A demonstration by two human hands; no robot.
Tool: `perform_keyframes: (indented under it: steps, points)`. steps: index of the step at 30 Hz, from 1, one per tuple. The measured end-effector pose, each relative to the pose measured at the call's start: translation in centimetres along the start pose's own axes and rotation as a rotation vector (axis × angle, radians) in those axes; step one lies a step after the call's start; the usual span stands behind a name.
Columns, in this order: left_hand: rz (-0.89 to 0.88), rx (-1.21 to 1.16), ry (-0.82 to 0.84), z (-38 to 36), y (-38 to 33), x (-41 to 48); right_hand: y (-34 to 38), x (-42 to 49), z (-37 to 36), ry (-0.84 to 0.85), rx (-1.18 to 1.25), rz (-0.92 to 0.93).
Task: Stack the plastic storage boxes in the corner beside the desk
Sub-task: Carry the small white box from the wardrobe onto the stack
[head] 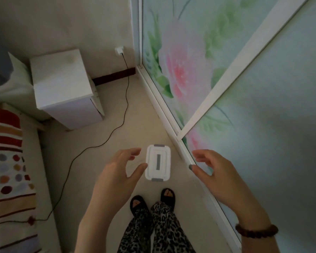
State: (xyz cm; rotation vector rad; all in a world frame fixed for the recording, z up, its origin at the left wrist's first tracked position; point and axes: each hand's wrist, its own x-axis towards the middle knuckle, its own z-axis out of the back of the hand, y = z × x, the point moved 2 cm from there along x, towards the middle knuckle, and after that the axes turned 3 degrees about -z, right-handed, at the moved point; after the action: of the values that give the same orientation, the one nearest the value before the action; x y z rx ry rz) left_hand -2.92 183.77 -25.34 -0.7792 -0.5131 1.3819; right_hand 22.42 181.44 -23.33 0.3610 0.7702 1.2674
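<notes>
head view: a white lidded box (158, 163) sits on the floor (102, 139) just beyond the person's feet (169, 195), close to the flowered sliding door (190, 70) on the right. the left hand (120, 172) and right hand (215, 172) hover either side of it, fingers loosely apart, holding nothing.

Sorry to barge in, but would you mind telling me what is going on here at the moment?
A person stands over a white plastic storage box with grey clips, which sits closed on the floor beside the flowered sliding door. The left hand and right hand are open and empty, held out on either side of the box; neither grips it. Only this one box is plainly visible, so nothing looks stacked yet.
</notes>
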Motion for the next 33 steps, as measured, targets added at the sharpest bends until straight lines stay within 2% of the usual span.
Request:
perform_keyframes:
  steps: [9, 16, 33]
  points:
    - [0.073, -0.106, 0.021, -5.2, 6.1, 4.4, -4.3, 5.4, -6.9, -0.074, 0.046, -0.066]
    - [0.085, -0.079, 0.022, -9.9, 10.1, 7.3, -8.2, 9.2, -11.4, -0.150, 0.080, -0.073]
    - [0.239, -0.126, 0.029, -22.6, 19.3, 13.5, -19.2, 18.6, -20.6, -0.059, 0.134, -0.194]
